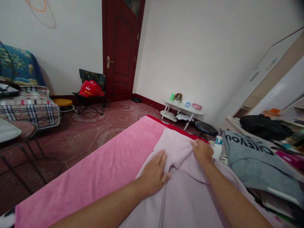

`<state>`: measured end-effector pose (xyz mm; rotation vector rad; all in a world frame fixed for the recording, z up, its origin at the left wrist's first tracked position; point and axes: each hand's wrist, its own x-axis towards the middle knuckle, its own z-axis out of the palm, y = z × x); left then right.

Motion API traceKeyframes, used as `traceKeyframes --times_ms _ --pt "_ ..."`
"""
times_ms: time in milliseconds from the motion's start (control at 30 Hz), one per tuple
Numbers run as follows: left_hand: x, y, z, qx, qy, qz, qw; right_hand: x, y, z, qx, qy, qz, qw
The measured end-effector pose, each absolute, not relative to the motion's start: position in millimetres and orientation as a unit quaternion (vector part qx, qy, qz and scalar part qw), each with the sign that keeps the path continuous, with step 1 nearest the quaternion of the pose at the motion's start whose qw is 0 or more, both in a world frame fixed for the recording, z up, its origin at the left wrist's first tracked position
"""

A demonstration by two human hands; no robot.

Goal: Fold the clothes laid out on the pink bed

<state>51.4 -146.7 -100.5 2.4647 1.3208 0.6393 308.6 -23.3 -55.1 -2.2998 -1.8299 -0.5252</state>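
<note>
A pale lilac-pink garment [187, 193] is spread over a surface covered by a pink cloth [104, 167]. Its exact kind I cannot make out; long seams run along it and one part is folded over near my right hand. My left hand [155, 171] lies flat on the garment's left side, fingers stretched out and thumb apart. Bent fingers of my right hand [201, 152] pinch the garment at its far right part, where the fabric is drawn up in creases.
On the right lie a grey printed cloth item [258, 161] and a black bag [266, 125]. Beyond the far edge stand a small white table [184, 106] and a dark round stool [206, 128]. At left are a folding chair [92, 76] with a red bag and a round table [26, 128].
</note>
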Motion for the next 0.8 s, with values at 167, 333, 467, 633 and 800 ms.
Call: traceKeyframes --times_ms 167,333,467,633,800 --pt "55 -145 -105 0.885 0.408 0.185 0.129 315 -24 -74 -0.788 -0.605 -0.116 -0.009" --pt "55 -145 -106 0.889 0.404 0.182 0.119 276 -17 -55 -0.765 -0.629 -0.141 -0.009" --pt "55 -144 -107 0.896 0.388 0.182 0.118 235 -11 -54 -0.628 -0.755 -0.166 0.092" --pt "53 -143 -105 0.904 0.364 0.183 0.129 217 1 -100 -0.636 -0.771 0.027 0.023" --pt "52 -141 -105 0.891 0.37 0.218 0.149 224 5 -107 -0.642 -0.763 0.075 -0.002"
